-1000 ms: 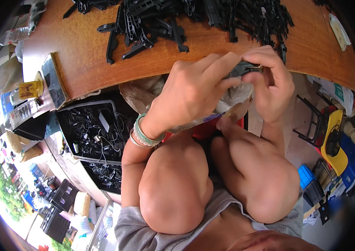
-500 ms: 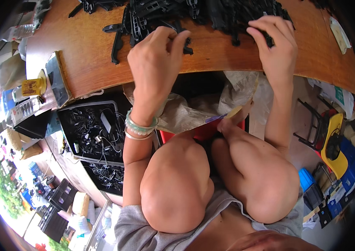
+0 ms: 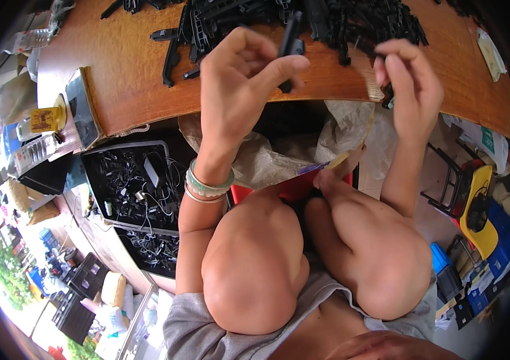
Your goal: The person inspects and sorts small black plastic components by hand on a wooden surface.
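Note:
My left hand (image 3: 237, 84) is raised over the table's near edge, pinching a long black plastic part (image 3: 291, 42) between thumb and fingers. The part stands nearly upright in the picture and is slightly smeared by motion. To the right, my right hand (image 3: 416, 87) is closed with its fingers curled. A small black plastic piece (image 3: 388, 93) shows at its fingertips, mostly hidden by them. Beyond both hands lies a heap of black plastic parts (image 3: 225, 18) on the wooden table (image 3: 123, 78).
Below the table edge, a pale woven sack (image 3: 267, 162) hangs open between the table and my knees. Black trays (image 3: 93, 180) with small black parts and cables stand at the left. A yellow chair (image 3: 484, 231) is at the right.
My left hand has moved right and now holds the long black part up from the heap. My right hand has drawn back toward me, with a small black piece at its fingers.

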### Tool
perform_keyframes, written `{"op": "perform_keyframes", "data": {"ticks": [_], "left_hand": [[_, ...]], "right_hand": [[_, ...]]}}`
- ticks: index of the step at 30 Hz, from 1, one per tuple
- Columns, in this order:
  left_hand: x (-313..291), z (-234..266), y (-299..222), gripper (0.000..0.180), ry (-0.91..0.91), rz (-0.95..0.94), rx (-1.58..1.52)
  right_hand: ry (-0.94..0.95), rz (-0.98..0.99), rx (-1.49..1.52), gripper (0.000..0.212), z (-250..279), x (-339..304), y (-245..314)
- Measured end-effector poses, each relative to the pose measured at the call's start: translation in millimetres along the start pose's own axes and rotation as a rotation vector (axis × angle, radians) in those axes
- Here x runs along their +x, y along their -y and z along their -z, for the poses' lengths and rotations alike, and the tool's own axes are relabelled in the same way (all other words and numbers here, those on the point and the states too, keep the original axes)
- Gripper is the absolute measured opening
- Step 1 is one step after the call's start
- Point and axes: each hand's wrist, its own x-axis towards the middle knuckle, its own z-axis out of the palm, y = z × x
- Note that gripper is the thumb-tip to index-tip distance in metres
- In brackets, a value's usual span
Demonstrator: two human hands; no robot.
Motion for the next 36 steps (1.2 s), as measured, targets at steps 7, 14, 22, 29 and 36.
{"op": "perform_keyframes", "data": {"ticks": [7,14,22,29,36], "left_hand": [[-2,-10,-5,0.030,0.307,0.372,-0.175],[-20,-22,6,0.032,0.255,-0.164,0.247],[-14,-15,-5,0.030,0.350,-0.317,0.461],[-16,-17,4,0.032,0.315,-0.344,0.360],[-16,-19,2,0.030,0.316,-0.221,0.291]], "right_hand": [[0.306,-0.057,0.185,0.012,-14,-21,3],[0.107,-0.068,0.140,0.014,-23,-35,-3],[0.264,0.236,-0.151,0.038,-6,-23,-12],[0.183,0.193,-0.247,0.026,-11,-30,1],[0.174,0.190,-0.176,0.024,-9,-29,-3]]}}
